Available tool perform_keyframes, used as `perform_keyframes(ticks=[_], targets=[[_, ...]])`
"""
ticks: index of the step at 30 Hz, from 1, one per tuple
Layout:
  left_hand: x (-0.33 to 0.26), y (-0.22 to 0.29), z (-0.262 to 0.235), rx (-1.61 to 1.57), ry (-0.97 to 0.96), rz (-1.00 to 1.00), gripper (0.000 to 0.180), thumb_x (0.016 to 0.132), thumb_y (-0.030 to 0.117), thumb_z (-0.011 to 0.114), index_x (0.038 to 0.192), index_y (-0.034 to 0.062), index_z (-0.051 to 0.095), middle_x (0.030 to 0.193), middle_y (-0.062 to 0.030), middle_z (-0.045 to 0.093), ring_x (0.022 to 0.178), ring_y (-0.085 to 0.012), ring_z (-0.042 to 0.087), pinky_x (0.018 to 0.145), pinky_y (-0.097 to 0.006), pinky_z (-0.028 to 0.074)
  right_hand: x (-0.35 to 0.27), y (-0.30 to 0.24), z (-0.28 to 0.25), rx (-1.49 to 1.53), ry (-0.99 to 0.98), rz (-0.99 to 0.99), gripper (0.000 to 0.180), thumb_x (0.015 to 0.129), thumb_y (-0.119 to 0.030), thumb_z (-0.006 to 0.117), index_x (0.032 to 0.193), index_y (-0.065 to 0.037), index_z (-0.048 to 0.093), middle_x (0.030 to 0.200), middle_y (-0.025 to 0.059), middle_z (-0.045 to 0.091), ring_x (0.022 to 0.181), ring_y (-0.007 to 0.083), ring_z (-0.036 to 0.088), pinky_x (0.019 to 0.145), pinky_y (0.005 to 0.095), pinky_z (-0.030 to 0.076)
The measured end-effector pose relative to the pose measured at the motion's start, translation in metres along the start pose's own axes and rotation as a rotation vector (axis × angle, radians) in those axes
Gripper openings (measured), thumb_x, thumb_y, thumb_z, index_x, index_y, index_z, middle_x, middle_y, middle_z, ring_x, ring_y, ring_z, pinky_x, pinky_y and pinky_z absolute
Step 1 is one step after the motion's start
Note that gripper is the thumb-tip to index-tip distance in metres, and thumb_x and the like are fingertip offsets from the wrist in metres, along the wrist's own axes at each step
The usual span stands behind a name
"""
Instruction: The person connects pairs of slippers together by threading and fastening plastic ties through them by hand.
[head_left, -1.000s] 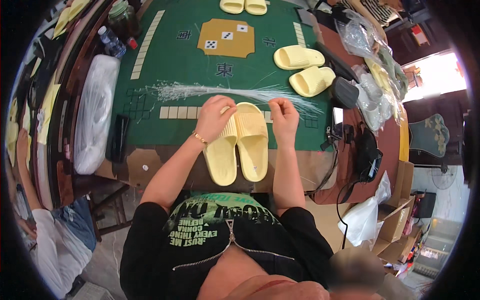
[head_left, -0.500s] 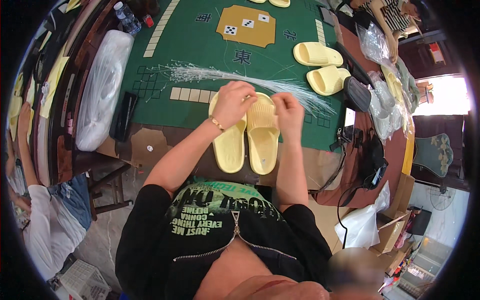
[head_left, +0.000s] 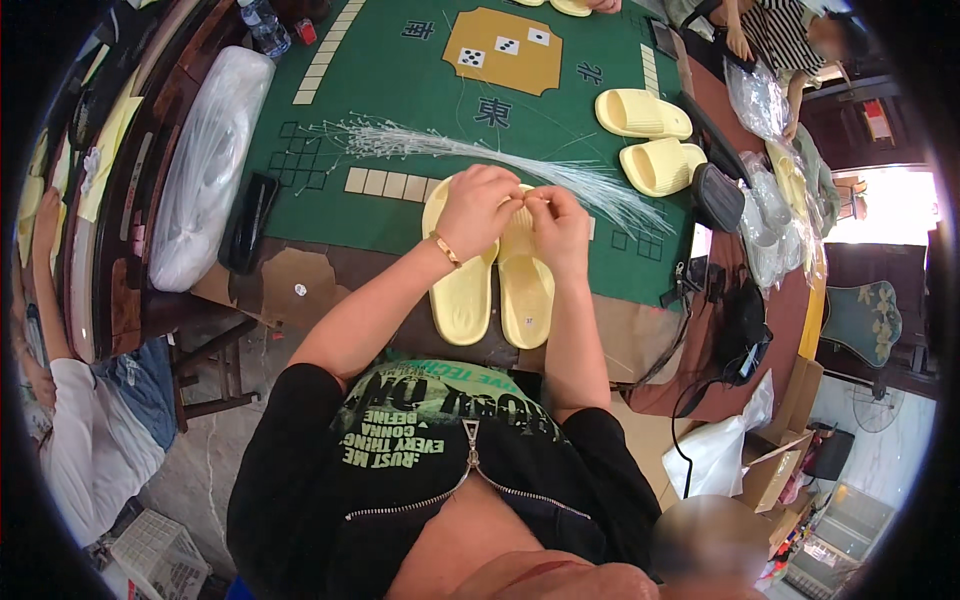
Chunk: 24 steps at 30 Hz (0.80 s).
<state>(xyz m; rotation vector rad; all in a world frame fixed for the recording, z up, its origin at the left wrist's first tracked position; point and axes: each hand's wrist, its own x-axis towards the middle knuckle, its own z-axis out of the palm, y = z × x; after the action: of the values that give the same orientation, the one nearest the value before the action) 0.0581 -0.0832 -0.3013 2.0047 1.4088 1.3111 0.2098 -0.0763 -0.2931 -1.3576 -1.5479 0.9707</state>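
A pair of pale yellow slide slippers lies before me at the table edge: the left slipper (head_left: 463,305) and the right slipper (head_left: 526,305), toes pointing away. Over their straps my left hand (head_left: 478,207) and my right hand (head_left: 560,228) meet, fingertips pinched almost together. Whatever the fingers grip is too small to make out. The hands partly cover both straps. Just beyond them, a loose bundle of thin clear plastic strands (head_left: 440,143), with small knobbed ends at the left, stretches across the green table mat (head_left: 380,225).
Another yellow pair, a slipper (head_left: 640,113) and its mate (head_left: 660,165), stands at right beside a dark case (head_left: 718,192). A long plastic-wrapped bundle (head_left: 212,170), a black case (head_left: 248,222) and a bottle (head_left: 264,28) are at left. Other people work at both sides; a co-worker's hand (head_left: 603,5) shows at the top.
My right hand has moved left from the right slipper's outer side to meet my left hand's fingertips. A co-worker's hand has appeared by the slippers at the far edge.
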Motion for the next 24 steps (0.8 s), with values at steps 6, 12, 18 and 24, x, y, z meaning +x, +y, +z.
perform_keyframes(ticks=[6,12,18,24], targets=[[-0.002,-0.024,-0.025,0.043,0.033,-0.088,0.006,0.073,0.015,0.064,0.075,0.0090,0.065,0.092,-0.0041,0.063,0.091,-0.0256,0.055,0.080,-0.039,0.042,0.013,0.016,-0.051,0.215,0.305,0.069,0.006,0.083,-0.006,0.059,0.082,-0.002,0.063,0.068,-0.0029,0.057,0.055,0.0017,0.043,0.048,0.0181,0.035],[0.000,-0.002,-0.003,0.042,0.021,0.010,0.008,0.073,0.013,0.066,0.077,0.0066,0.063,0.094,-0.0050,0.063,0.089,-0.0266,0.056,0.079,-0.037,0.043,0.004,0.016,-0.009,0.084,0.028,0.048,0.006,0.082,-0.006,0.060,0.084,-0.001,0.062,0.073,0.0013,0.059,0.065,0.0068,0.051,0.059,0.0224,0.043],[0.003,-0.018,-0.026,0.066,0.014,-0.095,0.008,0.073,0.014,0.065,0.076,0.0067,0.064,0.095,-0.0059,0.063,0.093,-0.0264,0.055,0.082,-0.038,0.042,0.012,0.021,-0.052,0.178,0.260,0.049,0.005,0.083,-0.006,0.059,0.081,-0.002,0.061,0.068,-0.0033,0.054,0.056,0.0033,0.043,0.051,0.0184,0.036],[-0.001,-0.005,0.000,0.065,0.017,-0.001,0.007,0.074,0.013,0.065,0.075,0.0073,0.063,0.095,-0.0063,0.063,0.092,-0.0265,0.055,0.081,-0.039,0.042,0.001,0.017,-0.016,0.047,0.137,0.040,0.006,0.082,-0.005,0.059,0.084,0.000,0.061,0.072,0.0031,0.061,0.067,0.0079,0.053,0.060,0.0239,0.045]])
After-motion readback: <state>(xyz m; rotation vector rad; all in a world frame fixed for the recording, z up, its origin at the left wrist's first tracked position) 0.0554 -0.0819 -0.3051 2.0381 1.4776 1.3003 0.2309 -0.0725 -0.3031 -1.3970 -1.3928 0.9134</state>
